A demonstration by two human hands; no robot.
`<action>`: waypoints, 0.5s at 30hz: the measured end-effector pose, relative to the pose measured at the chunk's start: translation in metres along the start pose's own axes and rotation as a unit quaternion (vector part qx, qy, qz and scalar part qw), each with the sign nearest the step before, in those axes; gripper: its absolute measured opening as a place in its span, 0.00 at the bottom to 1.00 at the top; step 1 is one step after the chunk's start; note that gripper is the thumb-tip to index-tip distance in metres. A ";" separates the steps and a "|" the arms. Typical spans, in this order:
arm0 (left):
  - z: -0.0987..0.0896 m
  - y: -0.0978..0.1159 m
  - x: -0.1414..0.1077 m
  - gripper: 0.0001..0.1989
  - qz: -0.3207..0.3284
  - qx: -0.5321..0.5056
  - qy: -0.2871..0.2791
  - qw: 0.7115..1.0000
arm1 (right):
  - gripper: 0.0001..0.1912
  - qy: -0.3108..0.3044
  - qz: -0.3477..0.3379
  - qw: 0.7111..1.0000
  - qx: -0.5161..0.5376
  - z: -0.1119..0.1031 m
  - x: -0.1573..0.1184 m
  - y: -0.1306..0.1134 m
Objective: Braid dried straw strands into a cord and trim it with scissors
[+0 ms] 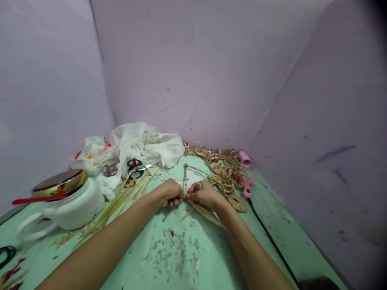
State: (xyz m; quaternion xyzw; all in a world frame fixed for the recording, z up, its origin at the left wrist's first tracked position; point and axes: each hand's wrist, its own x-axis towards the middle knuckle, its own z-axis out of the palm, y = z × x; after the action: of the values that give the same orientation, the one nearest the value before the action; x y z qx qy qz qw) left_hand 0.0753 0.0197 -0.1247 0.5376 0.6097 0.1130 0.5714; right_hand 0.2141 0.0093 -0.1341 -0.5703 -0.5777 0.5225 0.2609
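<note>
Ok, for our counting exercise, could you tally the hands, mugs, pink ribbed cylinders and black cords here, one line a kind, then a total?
Hands (left hand, right hand): 2
White mug: 1
Pink ribbed cylinder: 1
Black cord: 1
Total: 5

So the tan braided straw cord point(185, 177) is partly plaited, pinched between both hands mid-bench, with loose flat strands point(207, 214) trailing near right.
</note>
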 end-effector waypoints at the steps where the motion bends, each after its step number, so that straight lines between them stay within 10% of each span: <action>1: 0.001 0.000 0.001 0.06 -0.006 0.025 0.018 1.000 | 0.02 0.019 -0.020 0.998 -0.058 0.001 0.000 -0.001; 7: 0.009 -0.005 0.005 0.04 0.015 0.023 0.070 0.997 | 0.04 0.108 -0.008 0.947 -0.304 0.002 -0.010 -0.012; 15: 0.007 -0.011 0.008 0.06 -0.008 -0.039 0.058 0.998 | 0.05 0.061 -0.031 0.954 -0.293 0.016 -0.026 -0.026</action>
State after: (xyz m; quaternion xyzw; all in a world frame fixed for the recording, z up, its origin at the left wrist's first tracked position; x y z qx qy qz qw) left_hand 0.0769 0.0186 -0.1397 0.5024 0.6414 0.1628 0.5565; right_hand 0.1949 -0.0148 -0.1084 -0.6341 -0.7060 0.2858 0.1333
